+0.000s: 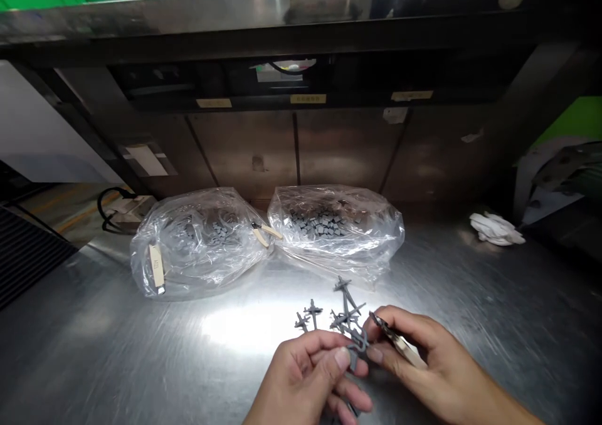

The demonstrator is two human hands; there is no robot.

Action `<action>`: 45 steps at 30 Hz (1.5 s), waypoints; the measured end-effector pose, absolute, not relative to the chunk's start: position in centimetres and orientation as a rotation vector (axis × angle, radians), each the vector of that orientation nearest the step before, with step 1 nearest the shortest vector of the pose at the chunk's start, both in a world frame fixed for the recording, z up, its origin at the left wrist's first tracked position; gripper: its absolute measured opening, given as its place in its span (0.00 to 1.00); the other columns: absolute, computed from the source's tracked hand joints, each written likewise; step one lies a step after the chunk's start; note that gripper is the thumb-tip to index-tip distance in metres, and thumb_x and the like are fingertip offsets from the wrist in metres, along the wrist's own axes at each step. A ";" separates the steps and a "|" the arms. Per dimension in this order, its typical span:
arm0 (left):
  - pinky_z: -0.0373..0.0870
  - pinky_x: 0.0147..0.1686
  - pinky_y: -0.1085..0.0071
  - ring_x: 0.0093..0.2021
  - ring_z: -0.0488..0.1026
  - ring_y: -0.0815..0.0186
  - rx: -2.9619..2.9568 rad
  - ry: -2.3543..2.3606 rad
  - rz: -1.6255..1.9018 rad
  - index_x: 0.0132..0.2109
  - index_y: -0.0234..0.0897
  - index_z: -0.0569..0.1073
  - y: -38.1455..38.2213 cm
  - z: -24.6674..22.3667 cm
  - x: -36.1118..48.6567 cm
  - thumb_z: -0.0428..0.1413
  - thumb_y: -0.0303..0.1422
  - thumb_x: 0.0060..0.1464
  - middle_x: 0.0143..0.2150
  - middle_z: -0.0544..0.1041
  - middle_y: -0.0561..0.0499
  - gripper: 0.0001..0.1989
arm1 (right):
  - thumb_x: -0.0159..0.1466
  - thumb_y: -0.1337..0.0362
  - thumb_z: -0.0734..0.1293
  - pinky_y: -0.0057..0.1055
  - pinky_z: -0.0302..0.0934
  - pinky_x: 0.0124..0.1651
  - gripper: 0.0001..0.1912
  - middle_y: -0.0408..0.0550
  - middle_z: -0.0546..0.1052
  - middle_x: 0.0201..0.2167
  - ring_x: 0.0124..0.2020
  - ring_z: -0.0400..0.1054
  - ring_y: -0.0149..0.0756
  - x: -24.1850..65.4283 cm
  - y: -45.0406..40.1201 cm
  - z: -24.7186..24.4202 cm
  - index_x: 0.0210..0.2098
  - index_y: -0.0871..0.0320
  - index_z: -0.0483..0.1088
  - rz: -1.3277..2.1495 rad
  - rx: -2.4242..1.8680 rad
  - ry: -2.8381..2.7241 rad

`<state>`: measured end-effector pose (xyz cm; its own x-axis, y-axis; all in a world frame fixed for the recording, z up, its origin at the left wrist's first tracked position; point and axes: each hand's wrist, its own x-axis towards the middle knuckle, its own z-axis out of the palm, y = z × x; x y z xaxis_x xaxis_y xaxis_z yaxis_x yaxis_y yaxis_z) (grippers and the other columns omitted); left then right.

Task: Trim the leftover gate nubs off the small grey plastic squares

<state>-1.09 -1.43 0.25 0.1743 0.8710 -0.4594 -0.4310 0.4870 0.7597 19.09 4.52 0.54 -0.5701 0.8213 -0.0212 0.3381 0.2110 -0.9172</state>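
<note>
My left hand is closed, with thumb and fingers pinching a grey plastic moulded part that has a curved runner on it. My right hand is wrapped around a small hand tool with a dark metal tip and a cream handle; it looks like nippers, though the palm hides much of it. The right thumb and fingertips are close beside the grey part; I cannot tell whether they touch it. Just beyond the hands, several grey branched plastic sprues lie on the steel table.
Two clear plastic bags stand at the back: the left bag and the right bag, which shows many small grey pieces. Another cream-handled tool rests between them. A crumpled white cloth lies at right, a cabled box at left.
</note>
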 end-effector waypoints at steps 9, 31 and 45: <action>0.74 0.30 0.76 0.31 0.80 0.68 0.233 0.900 1.085 0.37 0.32 0.81 -0.8 0.5 -1.5 0.77 0.30 0.40 0.32 0.83 0.47 0.18 | 0.72 0.56 0.66 0.29 0.70 0.46 0.09 0.45 0.81 0.42 0.43 0.76 0.38 19.9 4.7 0.7 0.45 0.51 0.75 1.043 -1.085 -2.079; 0.77 0.36 0.75 0.30 0.81 0.68 0.541 1.201 1.215 0.41 0.36 0.84 -1.1 -0.3 -1.6 0.74 0.34 0.47 0.29 0.86 0.50 0.13 | 0.67 0.61 0.68 0.33 0.67 0.38 0.05 0.45 0.81 0.36 0.35 0.74 0.40 19.4 3.6 1.7 0.41 0.50 0.77 1.146 -1.176 -2.339; 0.78 0.37 0.75 0.30 0.81 0.69 0.534 1.218 1.224 0.41 0.35 0.83 -1.1 -0.7 -1.5 0.75 0.33 0.46 0.32 0.85 0.51 0.15 | 0.67 0.64 0.67 0.34 0.64 0.39 0.05 0.43 0.81 0.38 0.36 0.73 0.38 19.6 3.7 2.0 0.41 0.50 0.76 1.138 -1.190 -2.367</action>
